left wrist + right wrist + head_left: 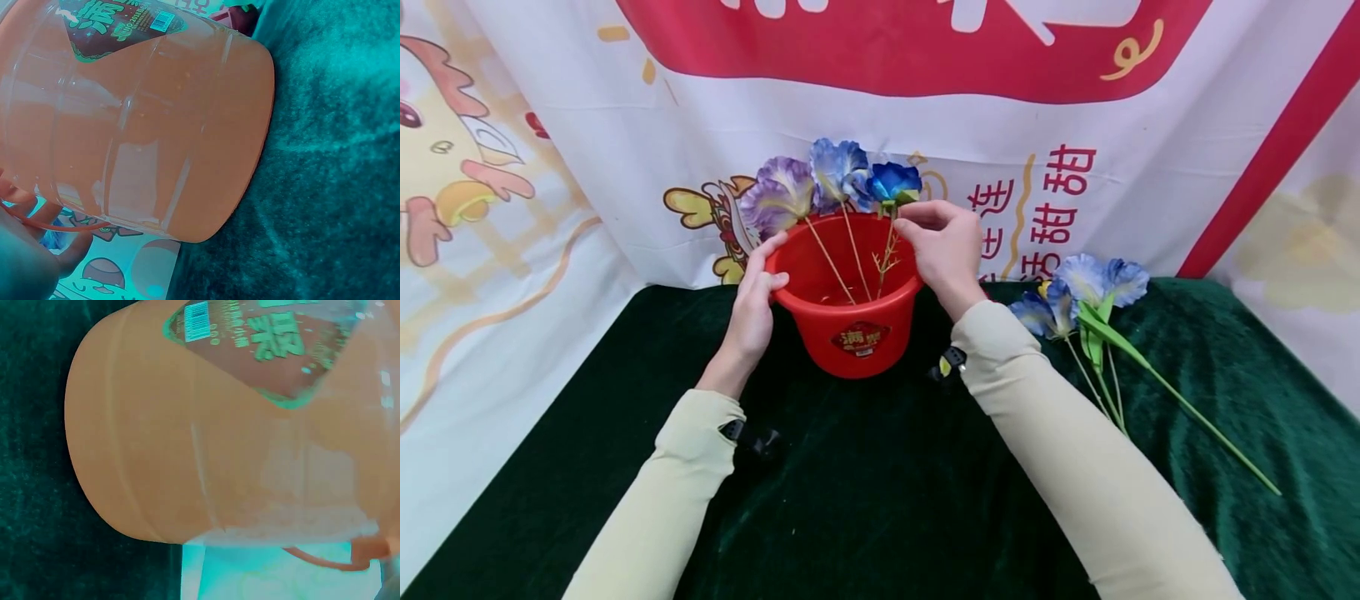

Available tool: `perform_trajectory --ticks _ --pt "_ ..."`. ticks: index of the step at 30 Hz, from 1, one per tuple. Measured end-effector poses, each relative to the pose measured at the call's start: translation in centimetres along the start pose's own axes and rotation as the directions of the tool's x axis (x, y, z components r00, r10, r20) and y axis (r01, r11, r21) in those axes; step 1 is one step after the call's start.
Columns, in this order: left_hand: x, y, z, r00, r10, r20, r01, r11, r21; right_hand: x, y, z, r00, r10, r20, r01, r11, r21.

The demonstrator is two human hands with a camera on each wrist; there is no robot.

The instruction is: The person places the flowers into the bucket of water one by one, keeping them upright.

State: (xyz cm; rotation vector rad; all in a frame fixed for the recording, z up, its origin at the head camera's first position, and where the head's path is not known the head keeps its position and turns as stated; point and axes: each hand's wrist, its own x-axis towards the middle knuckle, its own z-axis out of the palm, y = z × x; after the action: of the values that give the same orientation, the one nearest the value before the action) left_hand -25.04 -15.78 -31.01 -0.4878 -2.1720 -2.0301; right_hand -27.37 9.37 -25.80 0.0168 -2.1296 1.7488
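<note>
A red plastic bucket (812, 337) stands upright on the dark green cloth, its label facing me; its wall (144, 150) fills much of both wrist views. My left hand (751, 325) holds the bucket's left rim. At the right rim, my right hand (949, 250) pinches the stem of a dark blue artificial flower (895, 181) just below its bloom, with the stem reaching down into the bucket. Beside it, a light blue flower (837, 171) and a purple flower (781, 193) lean in the bucket. The right wrist view hides my right fingertips.
Several blue artificial flowers (1082, 283) with long green stems (1195, 412) lie on the cloth (865, 500) to the right. Close behind the bucket hangs a printed white and red backdrop (880, 117).
</note>
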Motion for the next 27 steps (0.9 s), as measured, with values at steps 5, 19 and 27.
perform_trajectory --ticks 5,19,27 --pt "0.0 0.0 0.0 1.000 -0.001 -0.001 0.001 1.000 -0.001 -0.3 0.6 -2.5 0.997 0.082 0.005 -0.081 0.982 0.168" --pt "-0.1 0.2 -0.4 1.000 -0.007 0.000 0.007 1.000 -0.003 -2.5 3.5 -11.2 0.982 0.182 0.045 -0.187 0.955 0.230" --pt "0.0 0.1 -0.2 1.000 0.001 0.000 -0.001 1.000 -0.004 -3.7 5.4 -14.2 0.964 0.233 0.128 -0.255 0.946 0.200"
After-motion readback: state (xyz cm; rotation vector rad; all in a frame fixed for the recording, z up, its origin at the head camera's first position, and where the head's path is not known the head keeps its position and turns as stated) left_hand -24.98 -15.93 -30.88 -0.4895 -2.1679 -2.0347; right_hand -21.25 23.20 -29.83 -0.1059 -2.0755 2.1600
